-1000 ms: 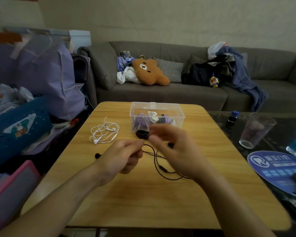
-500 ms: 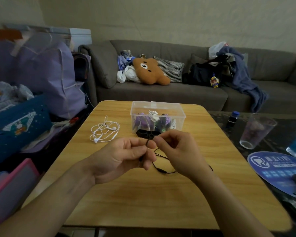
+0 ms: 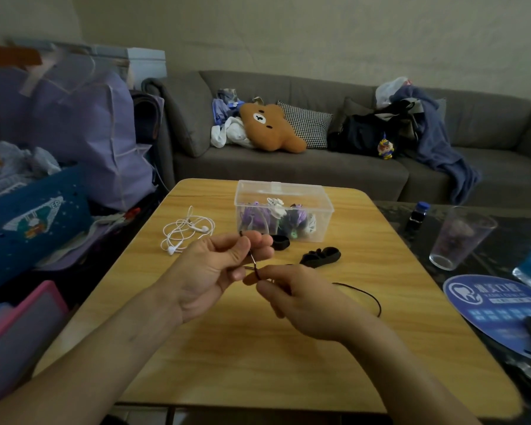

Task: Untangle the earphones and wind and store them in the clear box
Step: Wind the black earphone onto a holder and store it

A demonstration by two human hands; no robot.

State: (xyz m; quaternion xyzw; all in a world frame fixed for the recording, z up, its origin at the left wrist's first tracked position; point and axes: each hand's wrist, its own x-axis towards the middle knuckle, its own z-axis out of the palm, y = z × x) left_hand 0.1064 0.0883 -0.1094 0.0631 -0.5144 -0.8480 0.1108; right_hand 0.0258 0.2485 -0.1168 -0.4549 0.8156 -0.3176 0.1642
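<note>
A black earphone cord (image 3: 369,295) runs between my hands above the wooden table (image 3: 258,348). My left hand (image 3: 218,268) pinches one stretch of it between thumb and fingers, palm turned up. My right hand (image 3: 301,302) pinches the cord just below and to the right, and the rest trails off in a loop over the table on the right. The clear box (image 3: 284,210) stands open at the table's far middle, with purple and white wound earphones inside. A tangled white pair of earphones (image 3: 186,231) lies left of the box.
Two black bands (image 3: 321,256) lie on the table in front of the box. To the right, a dark table holds a plastic cup (image 3: 460,237), a small bottle (image 3: 417,214) and a blue round fan (image 3: 497,305). Bags crowd the left; a grey sofa (image 3: 319,167) stands behind.
My hands have drawn closer and shifted, the left turning palm up. Most of the cord's loose loops are gathered in, leaving one loop trailing right. The black bands near the box are uncovered.
</note>
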